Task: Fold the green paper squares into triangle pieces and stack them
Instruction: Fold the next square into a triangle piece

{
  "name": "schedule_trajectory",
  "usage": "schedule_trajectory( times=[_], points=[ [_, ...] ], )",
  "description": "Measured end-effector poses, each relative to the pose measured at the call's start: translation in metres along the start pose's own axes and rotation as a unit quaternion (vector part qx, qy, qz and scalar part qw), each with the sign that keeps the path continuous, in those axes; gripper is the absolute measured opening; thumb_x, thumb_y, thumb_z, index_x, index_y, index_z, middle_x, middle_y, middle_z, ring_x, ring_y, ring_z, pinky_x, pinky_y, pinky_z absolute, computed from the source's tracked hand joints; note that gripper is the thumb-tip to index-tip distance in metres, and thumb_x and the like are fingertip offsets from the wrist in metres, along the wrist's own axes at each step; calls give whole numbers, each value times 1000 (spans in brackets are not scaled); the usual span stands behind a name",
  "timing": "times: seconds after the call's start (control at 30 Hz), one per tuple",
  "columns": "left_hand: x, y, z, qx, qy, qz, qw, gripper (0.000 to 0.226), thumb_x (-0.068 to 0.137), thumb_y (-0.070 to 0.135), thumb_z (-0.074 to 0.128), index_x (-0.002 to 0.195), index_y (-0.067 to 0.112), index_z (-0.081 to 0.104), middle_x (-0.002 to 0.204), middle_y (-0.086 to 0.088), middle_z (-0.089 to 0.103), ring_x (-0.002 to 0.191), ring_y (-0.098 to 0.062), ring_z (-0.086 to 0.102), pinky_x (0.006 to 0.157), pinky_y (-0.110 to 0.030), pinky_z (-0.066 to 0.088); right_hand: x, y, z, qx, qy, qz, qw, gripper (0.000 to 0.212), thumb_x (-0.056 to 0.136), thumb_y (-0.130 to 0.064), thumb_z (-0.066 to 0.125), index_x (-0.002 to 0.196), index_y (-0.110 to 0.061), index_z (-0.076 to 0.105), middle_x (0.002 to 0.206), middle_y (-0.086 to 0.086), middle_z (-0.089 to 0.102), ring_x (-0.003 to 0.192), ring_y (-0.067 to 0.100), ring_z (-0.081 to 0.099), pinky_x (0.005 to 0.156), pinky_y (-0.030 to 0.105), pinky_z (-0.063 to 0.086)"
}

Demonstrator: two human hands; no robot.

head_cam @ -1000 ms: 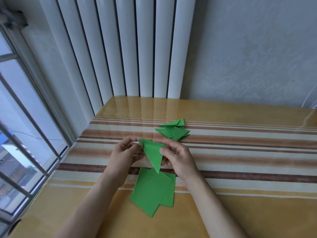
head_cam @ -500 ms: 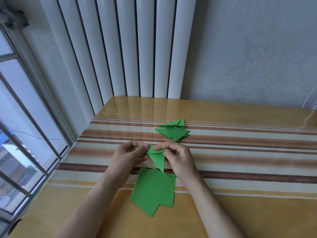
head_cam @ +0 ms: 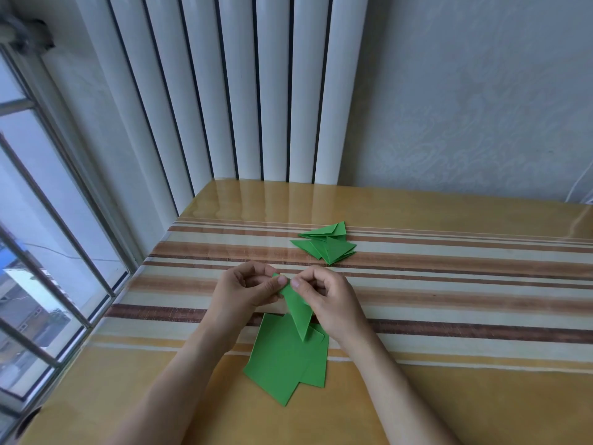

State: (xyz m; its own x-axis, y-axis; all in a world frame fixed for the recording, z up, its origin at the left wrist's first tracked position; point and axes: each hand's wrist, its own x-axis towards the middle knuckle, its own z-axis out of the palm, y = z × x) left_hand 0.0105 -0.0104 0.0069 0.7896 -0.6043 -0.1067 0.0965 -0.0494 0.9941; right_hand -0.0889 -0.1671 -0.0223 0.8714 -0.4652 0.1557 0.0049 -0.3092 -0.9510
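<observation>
Folded piece [head_cam: 296, 308] held above table [head_cam: 449, 396], long axis near-far, sharp tip pointing near over squares [head_cam: 285, 361], wide end far; pinched at far end by left hand [head_cam: 245, 292] and right hand [head_cam: 327, 298], thumbs on top, other fingers curled behind. Squares flat near centre, overlapping, one corner toward near edge; triangle stack [head_cam: 325, 244] farther back, well apart from hands. Bare tabletop right of hands; window [head_cam: 38, 220] along left edge, radiator [head_cam: 240, 91] behind far edge.

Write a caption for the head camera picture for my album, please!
Both hands, left and right, pinch a green paper piece above unfolded squares.
</observation>
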Motion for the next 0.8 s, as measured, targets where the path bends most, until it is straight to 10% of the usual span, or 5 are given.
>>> schedule_trajectory(
  times=[0.2, 0.43, 0.8],
  points=[
    [1, -1, -2, 24, -16, 7, 1000, 29, 74, 36, 85, 94, 16, 82, 94, -19, 78, 84, -28, 72, 91, -66, 54, 0, 0, 0, 0, -5, -2, 1000, 11, 99, -28, 71, 90, -21, 73, 86, 1, 70, 79, 14, 63, 72, 33, 51],
    [1, -4, -2, 47, -33, 29, 998, 25, 80, 36, 82, 96, 16, 83, 95, -20, 78, 88, -32, 72, 93, -76, 46, -1, 0, 0, -23, -12, -18, 999, 11, 99, -27, 70, 90, -21, 70, 82, -7, 67, 76, 6, 59, 67, 20, 46],
    [8, -11, -3, 9, 41, 29, 999, 13, 94, 19, 74, 99, 8, 77, 78, -4, 75, 68, -9, 67, 54, -23, 57, 2, 4, -3, 20, 30, 38, 999, 10, 101, -23, 69, 94, -17, 73, 89, 9, 74, 66, 9, 63, 55, 20, 52]
  ],
)
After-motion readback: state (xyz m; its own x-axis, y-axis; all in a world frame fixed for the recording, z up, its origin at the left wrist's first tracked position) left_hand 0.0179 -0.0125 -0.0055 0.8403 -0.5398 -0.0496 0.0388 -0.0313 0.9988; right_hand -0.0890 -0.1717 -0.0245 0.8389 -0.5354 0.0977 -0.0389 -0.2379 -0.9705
